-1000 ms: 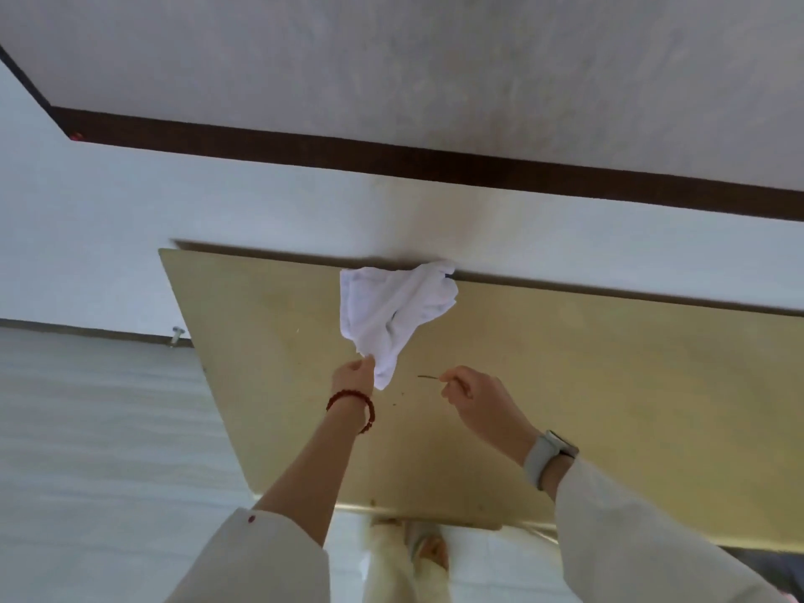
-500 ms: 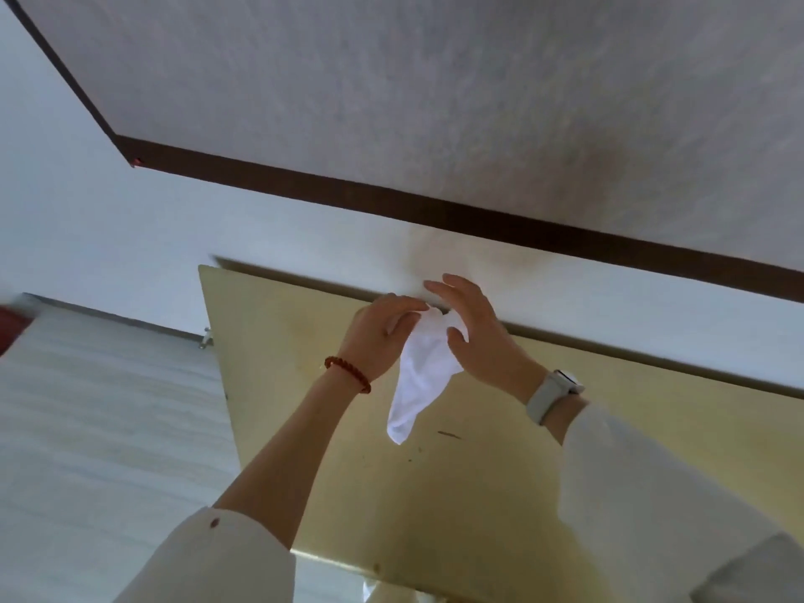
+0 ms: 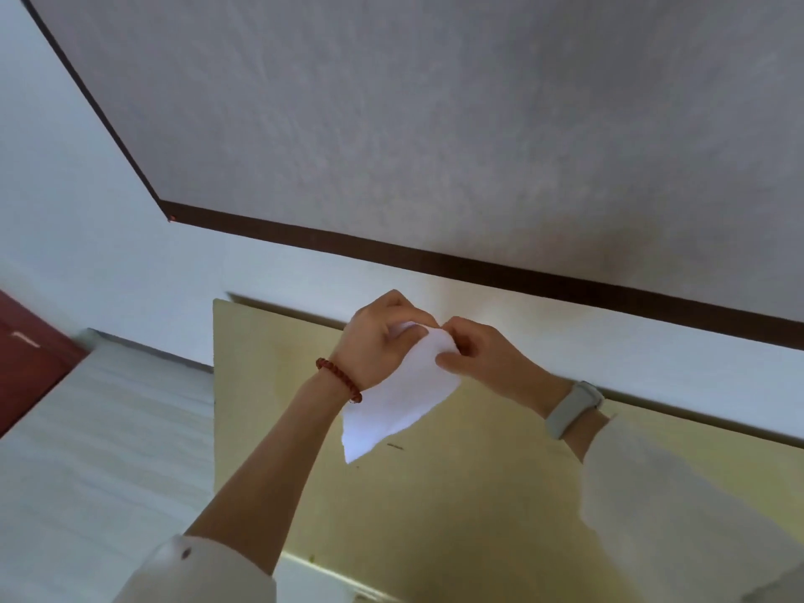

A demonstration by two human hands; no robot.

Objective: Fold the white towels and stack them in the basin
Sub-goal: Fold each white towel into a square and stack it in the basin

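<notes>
Two hands meet at the upper edge of one white towel point(image 3: 398, 400), held in the air above the far part of a yellow bench point(image 3: 478, 493). The left hand point(image 3: 378, 341) pinches the top of the cloth with curled fingers; the right hand point(image 3: 483, 363) pinches the neighbouring part, thumb in front, so each grip is pressed together on fabric. The towel hangs free, narrowing to a point below the left wrist, which wears a red bead bracelet point(image 3: 339, 378); its long axis runs from the hands at upper right down to that tip at lower left, tilted rather than plumb. A grey watch point(image 3: 574, 409) sits on the right wrist. Judged progress: early in this towel's handling, since the hands appear to be finding or matching corners, and no flat, squared fold is visible. No basin and no stack of folded towels appear in view, so how many are done cannot be told; folding and stacking of this one remain.
</notes>
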